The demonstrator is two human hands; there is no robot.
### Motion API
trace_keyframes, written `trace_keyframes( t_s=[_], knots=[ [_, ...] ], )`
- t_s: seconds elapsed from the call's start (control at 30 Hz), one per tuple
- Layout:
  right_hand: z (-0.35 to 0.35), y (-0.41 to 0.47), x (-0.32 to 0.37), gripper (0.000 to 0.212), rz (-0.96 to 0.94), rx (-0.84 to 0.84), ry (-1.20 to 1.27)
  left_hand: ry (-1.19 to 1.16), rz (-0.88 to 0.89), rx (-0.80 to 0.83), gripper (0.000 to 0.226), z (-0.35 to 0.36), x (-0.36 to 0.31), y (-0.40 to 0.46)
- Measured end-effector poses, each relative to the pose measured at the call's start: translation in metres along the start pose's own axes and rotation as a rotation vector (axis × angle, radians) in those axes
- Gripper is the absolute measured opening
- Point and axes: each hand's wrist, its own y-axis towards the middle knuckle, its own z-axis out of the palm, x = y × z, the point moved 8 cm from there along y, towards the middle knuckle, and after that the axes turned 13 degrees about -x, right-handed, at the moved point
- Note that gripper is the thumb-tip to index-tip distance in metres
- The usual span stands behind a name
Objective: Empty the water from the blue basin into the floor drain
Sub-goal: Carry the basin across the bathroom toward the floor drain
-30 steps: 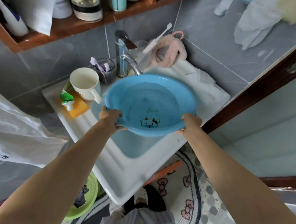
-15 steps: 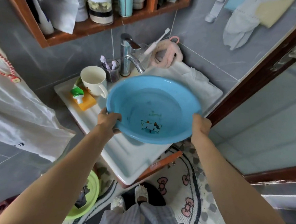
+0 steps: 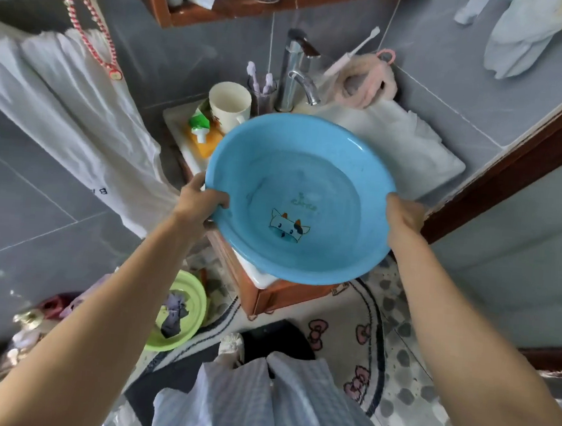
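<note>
I hold a round blue basin (image 3: pixel 301 167) with a cartoon cow printed inside, lifted clear of the white sink (image 3: pixel 420 149) and carried level in front of me. Shallow water lies in its bottom. My left hand (image 3: pixel 200 199) grips the left rim, my right hand (image 3: pixel 402 218) grips the right rim. No floor drain shows in this view.
A chrome tap (image 3: pixel 297 77), a cream mug (image 3: pixel 230 104) and a toothbrush cup stand at the sink's back. A green basin (image 3: pixel 179 312) with a cloth sits on the floor at left. White garments (image 3: pixel 79 125) hang left. A patterned mat (image 3: pixel 367 345) lies underfoot, a wooden door frame (image 3: pixel 515 169) right.
The basin has been lifted off the sink and drawn back toward me, past the cabinet's front edge. My view has pulled away from the sink, with both hands still on the rim.
</note>
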Motion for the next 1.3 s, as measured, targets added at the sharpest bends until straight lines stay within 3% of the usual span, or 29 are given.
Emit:
trace_keyframes(
  t_s=[0.23, 0.33, 0.53, 0.73, 1.0, 1.13, 1.3],
  knots=[
    [0.015, -0.039, 0.004, 0.030, -0.132, 0.146, -0.039, -0.082, -0.017, -0.187, 0.049, -0.073, 0.034, -0.047],
    [0.022, -0.065, 0.004, 0.019, -0.209, 0.215, -0.099, -0.138, -0.033, -0.255, 0.047, -0.104, 0.055, -0.078],
    [0.042, -0.124, -0.012, 0.019, -0.250, 0.322, -0.126, -0.224, -0.083, -0.401, 0.051, -0.176, 0.100, -0.131],
    [0.070, -0.209, -0.032, 0.031, -0.350, 0.441, -0.159, -0.317, -0.108, -0.562, 0.042, -0.260, 0.137, -0.169],
    [0.105, -0.354, -0.093, 0.014, -0.340, 0.656, -0.192, -0.434, -0.165, -0.801, 0.039, -0.391, 0.202, -0.218],
    [0.125, -0.418, -0.118, 0.025, -0.376, 0.696, -0.220, -0.580, -0.303, -0.935, 0.019, -0.450, 0.240, -0.231],
    [0.151, -0.495, -0.145, 0.029, -0.447, 0.715, -0.282, -0.740, -0.391, -1.036, 0.033, -0.509, 0.277, -0.241]
  ],
)
